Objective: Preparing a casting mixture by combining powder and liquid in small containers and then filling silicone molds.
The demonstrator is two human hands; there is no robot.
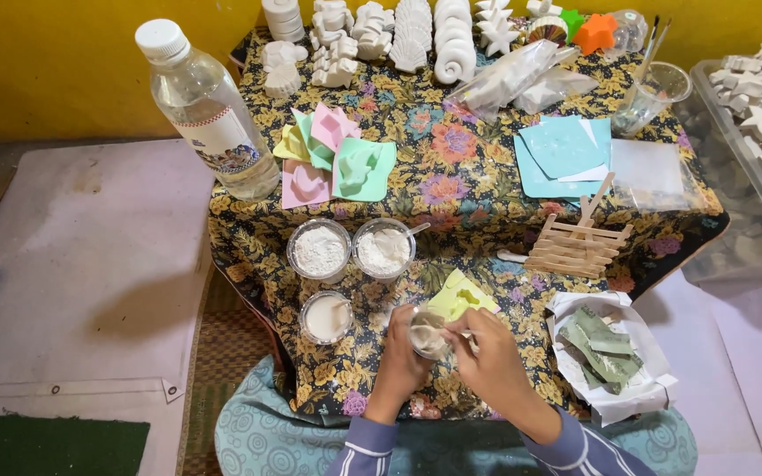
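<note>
At the surface's (487, 189) near edge, the left hand (401, 357) is clamped on a cup (426, 334) while the right hand's (489, 363) grip is pinched on a stirrer (462, 333) in it.

Packaging and labels, placed relative to the table (478, 189) with the floral cloth. At its far-left corner stands a clear plastic bottle (207, 110) with a white cap; a paper label (227, 145), white with a red edge band and a small coloured picture, wraps its middle. Clear plastic bags (515, 78) lie at the far edge, right of centre. A white paper wrapper (612, 357), opened out, lies at the near-right corner.
</note>
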